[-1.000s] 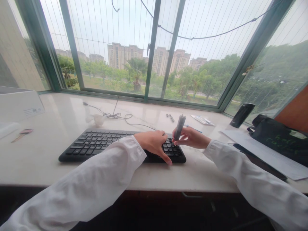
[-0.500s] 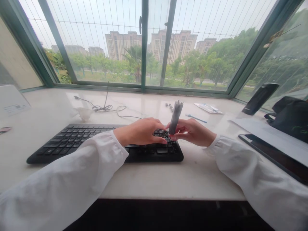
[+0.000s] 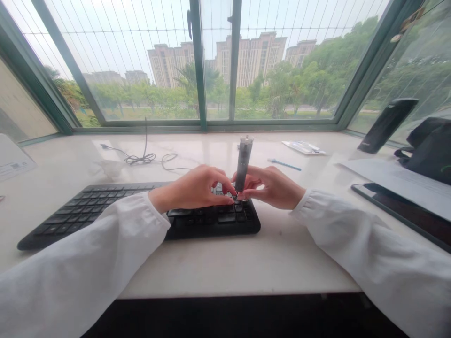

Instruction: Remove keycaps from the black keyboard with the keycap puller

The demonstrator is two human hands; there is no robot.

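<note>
A black keyboard (image 3: 105,209) lies on the pale window-side counter (image 3: 225,263). My right hand (image 3: 273,187) grips a grey pen-shaped tool (image 3: 243,159) held upright, its tip down on the keys at the keyboard's right end. My left hand (image 3: 195,188) rests over the same keys, its fingertips pinched together right beside the tool's tip; what they pinch is too small to make out. Both arms wear white sleeves.
A coiled cable (image 3: 146,158) lies behind the keyboard. To the right are a blue pen (image 3: 285,165), a small packet (image 3: 303,147), a dark cylinder (image 3: 385,124), a black bag (image 3: 428,150), a sheet of paper (image 3: 394,180) and a tablet (image 3: 405,213). A white box (image 3: 12,159) sits far left.
The view has tilted and shifted, so the keyboard sits further left. My left hand went from lying flat on the keys to pinching at the tool's tip. The tool now stands more upright.
</note>
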